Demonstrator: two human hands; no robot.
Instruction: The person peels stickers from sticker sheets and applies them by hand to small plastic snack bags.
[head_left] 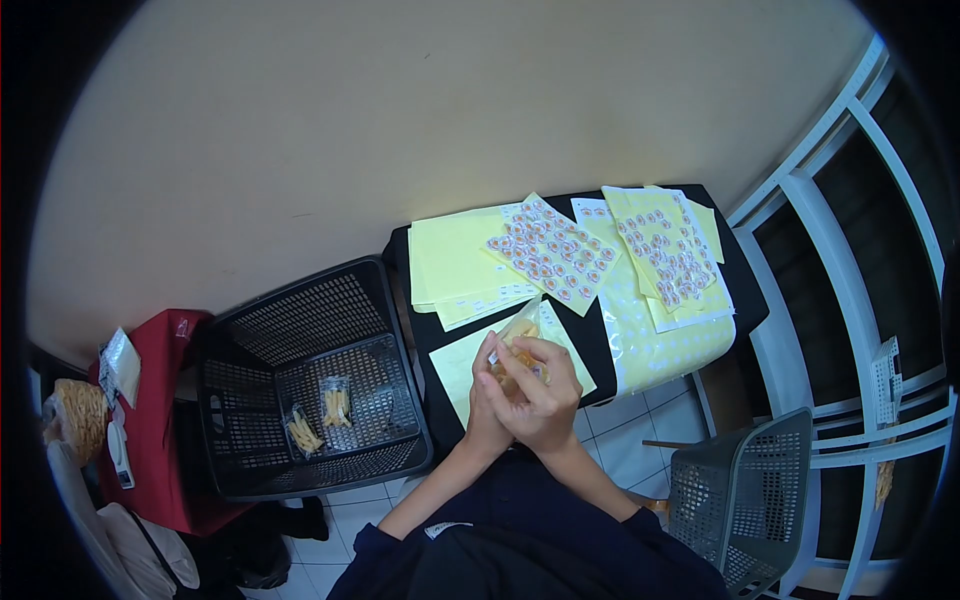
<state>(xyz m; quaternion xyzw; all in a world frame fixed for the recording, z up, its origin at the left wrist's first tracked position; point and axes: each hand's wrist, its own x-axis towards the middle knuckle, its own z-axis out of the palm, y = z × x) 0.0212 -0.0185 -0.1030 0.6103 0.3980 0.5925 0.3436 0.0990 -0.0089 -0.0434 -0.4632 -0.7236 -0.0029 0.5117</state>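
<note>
Over the front of the black-covered table, both hands close round a small clear plastic bag [523,328] of pale yellow snack pieces. My left hand [487,402] grips it from the left side, with its fingers bent up against it. My right hand [546,392] wraps it from the right, its fingers crossing toward the left hand. The bag's top sticks out above the fingers; its lower part is mostly hidden. Beneath the hands lies a pale yellow sheet [451,362]. Just beyond is a yellow sheet of round stickers [549,250].
A black plastic crate [245,372] stands at left, holding two snack bags [336,402]. Further left, a red-covered table [160,430] bears a large bag [75,420] of snacks. More sticker sheets [668,250] lie at right. A grey basket [740,490] stands at lower right, beside white bars [840,240].
</note>
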